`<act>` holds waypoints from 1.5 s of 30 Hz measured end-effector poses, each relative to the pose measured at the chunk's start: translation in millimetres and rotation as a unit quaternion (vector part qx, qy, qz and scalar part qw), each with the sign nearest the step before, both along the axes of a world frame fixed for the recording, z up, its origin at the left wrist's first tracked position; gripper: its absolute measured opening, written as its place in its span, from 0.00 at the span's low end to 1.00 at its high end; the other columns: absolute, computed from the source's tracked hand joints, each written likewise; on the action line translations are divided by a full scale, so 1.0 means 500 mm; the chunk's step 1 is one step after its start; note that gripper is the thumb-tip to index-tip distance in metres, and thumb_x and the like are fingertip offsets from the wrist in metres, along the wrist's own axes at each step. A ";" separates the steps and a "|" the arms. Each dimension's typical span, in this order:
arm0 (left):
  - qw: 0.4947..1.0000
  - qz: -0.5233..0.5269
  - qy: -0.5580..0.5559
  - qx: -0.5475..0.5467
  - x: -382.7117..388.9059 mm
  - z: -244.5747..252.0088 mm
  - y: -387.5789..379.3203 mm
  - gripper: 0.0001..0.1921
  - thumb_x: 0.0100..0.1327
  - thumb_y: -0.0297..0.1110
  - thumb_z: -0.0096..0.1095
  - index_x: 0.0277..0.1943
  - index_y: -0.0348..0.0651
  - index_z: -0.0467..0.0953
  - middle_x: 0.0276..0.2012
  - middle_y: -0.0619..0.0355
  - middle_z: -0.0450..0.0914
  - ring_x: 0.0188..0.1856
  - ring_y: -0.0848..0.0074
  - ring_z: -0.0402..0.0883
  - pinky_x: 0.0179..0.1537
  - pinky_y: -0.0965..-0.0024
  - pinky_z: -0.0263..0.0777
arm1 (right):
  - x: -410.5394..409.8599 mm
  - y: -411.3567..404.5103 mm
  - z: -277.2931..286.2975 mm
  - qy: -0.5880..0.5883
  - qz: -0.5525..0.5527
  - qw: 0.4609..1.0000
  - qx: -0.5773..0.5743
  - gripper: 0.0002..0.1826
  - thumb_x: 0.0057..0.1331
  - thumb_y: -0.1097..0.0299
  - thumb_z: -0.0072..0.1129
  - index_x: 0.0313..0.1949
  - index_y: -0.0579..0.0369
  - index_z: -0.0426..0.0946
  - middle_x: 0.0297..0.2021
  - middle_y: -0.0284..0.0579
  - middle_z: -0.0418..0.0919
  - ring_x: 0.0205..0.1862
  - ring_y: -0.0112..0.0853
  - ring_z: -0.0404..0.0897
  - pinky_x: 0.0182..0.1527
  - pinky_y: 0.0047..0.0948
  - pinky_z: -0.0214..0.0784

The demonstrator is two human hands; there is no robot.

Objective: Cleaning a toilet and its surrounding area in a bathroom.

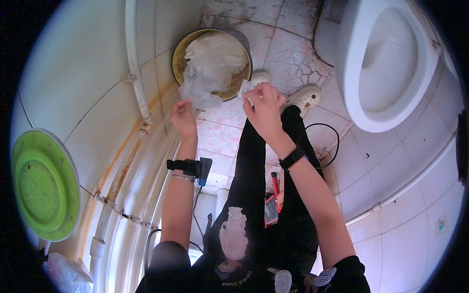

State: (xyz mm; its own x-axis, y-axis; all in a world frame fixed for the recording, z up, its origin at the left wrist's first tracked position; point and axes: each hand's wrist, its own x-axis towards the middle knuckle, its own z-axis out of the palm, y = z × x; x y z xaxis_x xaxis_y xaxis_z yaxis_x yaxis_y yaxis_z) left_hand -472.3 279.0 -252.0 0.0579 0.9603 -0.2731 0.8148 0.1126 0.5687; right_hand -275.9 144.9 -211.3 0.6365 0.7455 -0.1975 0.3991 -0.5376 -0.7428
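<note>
My left hand (183,119) has its fingers pinched at the near edge of a crumpled clear plastic bag (201,82). The bag lies over the near left part of a round bin (176,66) with a dark rim and yellowish inside. White crumpled paper or plastic (216,47) fills much of that bin. To the right of its rim, my right hand (264,110) pinches a small whitish piece (243,88); whether it is paper or plastic I cannot tell. Both wrists carry black straps, the left one with a small dark device and cable.
A white toilet bowl (388,66) stands at the right. Pipes (135,66), partly rusty, run along the left tiled wall, beside a green round lid (44,186). My beige clogs (306,98) stand on the tiled floor. A black cable (335,139) loops by my right wrist.
</note>
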 end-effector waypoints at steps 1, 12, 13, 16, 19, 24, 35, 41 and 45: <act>1.000 -0.002 0.001 0.002 -0.007 0.000 0.005 0.03 0.51 0.23 0.64 0.30 0.35 0.77 0.29 0.57 0.78 0.31 0.75 0.73 0.38 0.73 0.66 | -0.005 0.011 -0.012 -0.009 0.034 0.999 -0.015 0.07 0.48 0.72 0.59 0.30 0.49 0.75 0.36 0.40 0.66 0.43 0.35 0.65 0.46 0.40 0.51; 0.998 0.031 0.013 -0.057 0.006 0.050 0.015 0.10 0.49 0.27 0.66 0.35 0.34 0.77 0.32 0.57 0.77 0.34 0.75 0.72 0.40 0.74 0.65 | -0.003 0.057 -0.079 -0.065 0.049 0.992 -0.101 0.09 0.50 0.69 0.57 0.33 0.50 0.77 0.37 0.41 0.66 0.45 0.37 0.65 0.47 0.45 0.52; 0.998 0.034 0.008 -0.058 0.008 0.051 0.015 0.10 0.49 0.27 0.66 0.35 0.34 0.77 0.32 0.57 0.77 0.34 0.75 0.72 0.40 0.74 0.65 | 0.009 0.041 -0.054 -0.045 0.067 0.993 -0.087 0.10 0.50 0.70 0.56 0.34 0.50 0.77 0.37 0.41 0.66 0.45 0.37 0.65 0.47 0.44 0.52; 0.996 -0.067 0.061 0.023 0.011 0.054 0.023 0.17 0.48 0.30 0.68 0.41 0.34 0.76 0.35 0.54 0.77 0.33 0.74 0.72 0.40 0.74 0.66 | 0.042 -0.009 0.035 -0.028 0.094 0.994 -0.040 0.11 0.50 0.72 0.57 0.36 0.49 0.76 0.35 0.40 0.67 0.42 0.35 0.66 0.45 0.40 0.53; 0.987 -0.109 0.111 0.032 0.029 0.086 0.010 0.21 0.47 0.31 0.69 0.45 0.35 0.74 0.36 0.51 0.77 0.34 0.71 0.73 0.41 0.73 0.66 | 0.085 -0.075 0.147 -0.015 0.122 0.992 0.006 0.12 0.49 0.74 0.57 0.35 0.50 0.75 0.33 0.40 0.65 0.42 0.36 0.67 0.45 0.38 0.53; 0.956 -0.222 -0.070 -0.180 0.072 0.247 -0.024 0.15 0.49 0.28 0.66 0.42 0.38 0.75 0.35 0.55 0.77 0.32 0.74 0.74 0.35 0.73 0.69 | 0.179 -0.175 0.415 -0.030 0.104 0.994 -0.007 0.11 0.50 0.75 0.58 0.35 0.50 0.75 0.32 0.39 0.66 0.39 0.35 0.68 0.43 0.37 0.55; 0.835 -0.307 -0.202 -0.409 0.028 0.886 -0.034 0.13 0.58 0.35 0.62 0.44 0.40 0.73 0.36 0.62 0.76 0.38 0.79 0.73 0.43 0.73 0.69 | 0.210 -0.536 1.068 -0.198 -0.143 0.969 -0.036 0.08 0.53 0.73 0.58 0.34 0.51 0.77 0.32 0.42 0.70 0.38 0.38 0.70 0.40 0.36 0.58; 0.761 0.000 -0.296 -0.577 -0.146 0.916 -0.048 0.14 0.61 0.38 0.57 0.44 0.38 0.73 0.38 0.57 0.77 0.40 0.72 0.76 0.44 0.71 0.71 | 0.170 -0.689 1.119 -0.220 -0.398 0.887 0.086 0.07 0.52 0.77 0.57 0.33 0.58 0.77 0.29 0.46 0.70 0.33 0.36 0.72 0.36 0.28 0.66; 0.922 -0.325 -0.071 -0.197 -0.090 0.598 -0.060 0.16 0.61 0.41 0.55 0.45 0.38 0.73 0.39 0.51 0.77 0.39 0.67 0.75 0.42 0.64 0.69 | 0.233 -0.644 1.101 -0.284 -0.373 0.877 0.103 0.10 0.54 0.78 0.55 0.38 0.58 0.75 0.32 0.45 0.69 0.33 0.34 0.71 0.39 0.29 0.64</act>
State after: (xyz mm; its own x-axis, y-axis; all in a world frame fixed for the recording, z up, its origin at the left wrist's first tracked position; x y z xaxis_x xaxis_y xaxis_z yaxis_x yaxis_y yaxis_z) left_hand -517.6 249.0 46.8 0.6481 0.5384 -0.5387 0.7036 -0.1524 0.6941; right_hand -159.2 -176.9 339.3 0.9150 0.0619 0.3988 0.3299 -0.6839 -0.6507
